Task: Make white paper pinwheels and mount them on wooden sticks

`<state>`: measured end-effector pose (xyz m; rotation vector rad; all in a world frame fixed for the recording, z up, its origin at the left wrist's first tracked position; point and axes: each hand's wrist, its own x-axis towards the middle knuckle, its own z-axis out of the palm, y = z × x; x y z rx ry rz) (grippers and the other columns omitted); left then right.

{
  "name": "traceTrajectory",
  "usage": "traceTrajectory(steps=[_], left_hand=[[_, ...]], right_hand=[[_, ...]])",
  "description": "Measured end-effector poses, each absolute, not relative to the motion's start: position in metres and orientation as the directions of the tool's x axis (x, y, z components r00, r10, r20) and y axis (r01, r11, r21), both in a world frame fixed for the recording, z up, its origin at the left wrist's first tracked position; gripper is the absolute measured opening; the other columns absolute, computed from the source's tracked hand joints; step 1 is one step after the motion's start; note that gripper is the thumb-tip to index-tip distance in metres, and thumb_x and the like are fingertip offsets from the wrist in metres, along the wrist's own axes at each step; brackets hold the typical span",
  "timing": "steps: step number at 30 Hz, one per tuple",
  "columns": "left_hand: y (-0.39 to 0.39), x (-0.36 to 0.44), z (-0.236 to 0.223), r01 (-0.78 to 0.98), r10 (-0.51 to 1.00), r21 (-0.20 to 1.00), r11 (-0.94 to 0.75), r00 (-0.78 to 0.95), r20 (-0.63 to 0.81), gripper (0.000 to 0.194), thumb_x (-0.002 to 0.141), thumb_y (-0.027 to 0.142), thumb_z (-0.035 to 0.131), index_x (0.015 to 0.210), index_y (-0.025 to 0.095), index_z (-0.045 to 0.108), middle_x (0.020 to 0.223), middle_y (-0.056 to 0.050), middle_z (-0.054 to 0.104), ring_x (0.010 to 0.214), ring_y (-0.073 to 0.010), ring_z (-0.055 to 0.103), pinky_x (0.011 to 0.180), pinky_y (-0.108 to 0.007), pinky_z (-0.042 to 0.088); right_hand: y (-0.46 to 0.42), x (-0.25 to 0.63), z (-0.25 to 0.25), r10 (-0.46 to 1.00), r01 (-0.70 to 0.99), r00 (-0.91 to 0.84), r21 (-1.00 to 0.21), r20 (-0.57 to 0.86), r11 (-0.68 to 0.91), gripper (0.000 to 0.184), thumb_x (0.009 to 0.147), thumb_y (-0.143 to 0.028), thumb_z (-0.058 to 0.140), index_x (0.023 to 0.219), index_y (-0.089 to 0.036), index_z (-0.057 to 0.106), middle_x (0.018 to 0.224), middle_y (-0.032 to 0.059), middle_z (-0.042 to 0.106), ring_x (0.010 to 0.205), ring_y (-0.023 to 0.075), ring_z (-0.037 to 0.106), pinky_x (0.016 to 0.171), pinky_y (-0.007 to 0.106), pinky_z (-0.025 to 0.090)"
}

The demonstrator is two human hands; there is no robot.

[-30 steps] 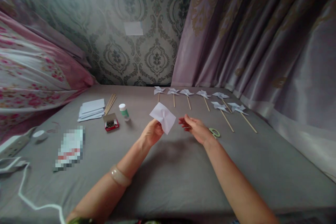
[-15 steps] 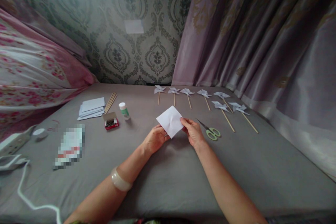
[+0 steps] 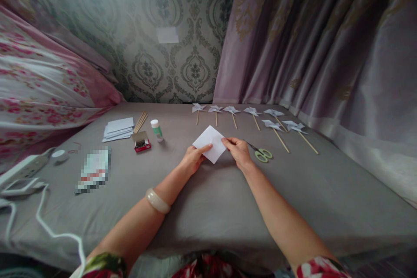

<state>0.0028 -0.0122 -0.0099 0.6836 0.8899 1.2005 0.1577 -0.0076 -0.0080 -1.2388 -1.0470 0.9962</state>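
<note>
Between my two hands, a white square sheet of paper (image 3: 212, 135) is held up above the grey cloth, one corner pointing away from me. My left hand (image 3: 195, 156) grips its left side, thumb lying on top and fingers underneath. My right hand (image 3: 238, 151) pinches the right corner between thumb and fingers. Just right of that hand lie scissors (image 3: 263, 154) with light green handles, their blades partly hidden behind it. Several paper pinwheels (image 3: 253, 112) on wooden sticks lie beyond, at the back right.
On the left are a stack of white paper (image 3: 118, 129), wooden sticks (image 3: 140, 121), a small red box (image 3: 142, 144) of dark bits and a glue bottle (image 3: 157, 131). Nearer are a blurred packet (image 3: 96, 168), a white power strip (image 3: 25, 169) and a white cable (image 3: 58, 235).
My left thumb has moved from the paper's edge onto its upper face. My right hand keeps its pinch on the right corner. The view has shifted slightly.
</note>
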Motion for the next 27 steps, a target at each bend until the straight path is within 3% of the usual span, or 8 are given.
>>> traceTrajectory(steps=[7, 12, 23, 27], left_hand=[[-0.001, -0.004, -0.018, -0.377, 0.989, 0.915, 0.141, 0.017, -0.146, 0.042, 0.046, 0.026, 0.087, 0.082, 0.011, 0.071, 0.08, -0.009, 0.073, 0.065, -0.0168, 0.064, 0.058, -0.025, 0.048], [0.002, -0.008, -0.02, -0.353, 0.989, 0.925, 0.142, 0.023, -0.144, 0.038, 0.044, 0.022, 0.086, 0.076, 0.009, 0.07, 0.07, -0.008, 0.07, 0.054, -0.0116, 0.058, 0.045, -0.02, 0.038], [-0.005, -0.007, -0.018, -0.288, 0.989, 0.949, 0.127, 0.113, -0.098, 0.032, 0.045, 0.025, 0.087, 0.068, 0.009, 0.071, 0.06, -0.005, 0.065, 0.047, -0.0076, 0.048, 0.044, -0.02, 0.033], [-0.004, -0.009, -0.02, -0.32, 0.99, 0.938, 0.136, 0.076, -0.117, 0.031, 0.042, 0.026, 0.088, 0.06, 0.009, 0.068, 0.051, -0.002, 0.059, 0.045, -0.0067, 0.046, 0.043, -0.02, 0.032]], right_hand=[[-0.002, 0.158, -0.014, 0.956, 0.073, 0.241, -0.986, 0.166, 0.153, 0.038, 0.06, -0.049, 0.067, 0.072, -0.013, 0.072, 0.066, 0.004, 0.069, 0.062, 0.015, 0.056, 0.061, 0.027, 0.042], [0.002, 0.16, -0.018, 0.947, 0.09, 0.26, -0.981, 0.19, 0.172, 0.038, 0.061, -0.049, 0.067, 0.072, -0.013, 0.072, 0.067, 0.0049, 0.07, 0.064, 0.0165, 0.059, 0.063, 0.027, 0.043], [0.004, 0.163, -0.018, 0.944, 0.108, 0.268, -0.98, 0.192, 0.169, 0.043, 0.063, -0.053, 0.066, 0.077, -0.013, 0.072, 0.071, 0.0054, 0.071, 0.067, 0.0182, 0.06, 0.064, 0.028, 0.044], [0.004, 0.173, -0.012, 0.939, 0.213, 0.252, -0.96, 0.234, 0.182, 0.048, 0.072, -0.057, 0.057, 0.082, -0.013, 0.073, 0.073, 0.0061, 0.072, 0.071, 0.0193, 0.062, 0.065, 0.027, 0.045]])
